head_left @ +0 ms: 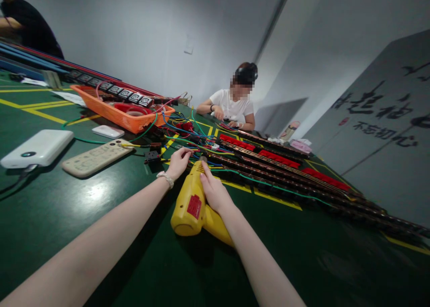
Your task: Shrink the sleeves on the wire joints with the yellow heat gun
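My right hand is wrapped over the body of a yellow heat gun, whose metal nozzle points away from me. To the left of that nozzle is my left hand, thumb and fingers pinched together at the thin coloured wires. Exactly which wire is between those fingertips is hidden. Past the nozzle, long dark strips run off to the right, with a green wire lying along them. A black connector block lies just left of my left hand.
An orange basket holds red items, with a row of square black modules across it. On the left lie a white power bank with a cable, a beige remote control and a small white case. A person sits across the table.
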The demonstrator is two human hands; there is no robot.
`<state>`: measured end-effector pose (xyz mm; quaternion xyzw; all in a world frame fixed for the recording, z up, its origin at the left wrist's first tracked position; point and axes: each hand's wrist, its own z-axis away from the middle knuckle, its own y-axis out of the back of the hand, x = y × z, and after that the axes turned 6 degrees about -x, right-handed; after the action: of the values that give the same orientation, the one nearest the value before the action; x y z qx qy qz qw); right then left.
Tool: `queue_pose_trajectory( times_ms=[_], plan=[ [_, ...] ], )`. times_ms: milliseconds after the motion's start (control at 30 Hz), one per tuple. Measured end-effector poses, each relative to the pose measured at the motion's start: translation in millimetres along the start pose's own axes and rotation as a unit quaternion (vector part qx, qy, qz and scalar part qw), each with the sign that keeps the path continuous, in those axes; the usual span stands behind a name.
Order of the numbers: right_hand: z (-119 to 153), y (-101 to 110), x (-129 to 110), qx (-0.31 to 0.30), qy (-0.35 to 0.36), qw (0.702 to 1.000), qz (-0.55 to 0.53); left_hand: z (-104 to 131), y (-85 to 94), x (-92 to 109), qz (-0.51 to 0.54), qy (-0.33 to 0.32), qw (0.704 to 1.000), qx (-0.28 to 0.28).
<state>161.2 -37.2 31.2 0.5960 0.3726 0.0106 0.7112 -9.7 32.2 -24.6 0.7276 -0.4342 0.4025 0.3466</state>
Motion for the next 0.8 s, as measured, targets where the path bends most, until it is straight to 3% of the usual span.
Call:
queue_pose_trajectory(
  times_ms=[300, 800],
  plan=[
    [-10.6, -9.0, -14.9, -0.012, 0.022, 0.999, 0.033, -11.4, 8.9, -14.3, -0.035, -0.028, 0.998, -0.036],
    [-4.8, -6.6, -17.2, -0.014, 0.031, 0.998, 0.046, -9.9, 9.6, -11.4, -0.022, 0.003, 0.999, -0.033]
  ],
)
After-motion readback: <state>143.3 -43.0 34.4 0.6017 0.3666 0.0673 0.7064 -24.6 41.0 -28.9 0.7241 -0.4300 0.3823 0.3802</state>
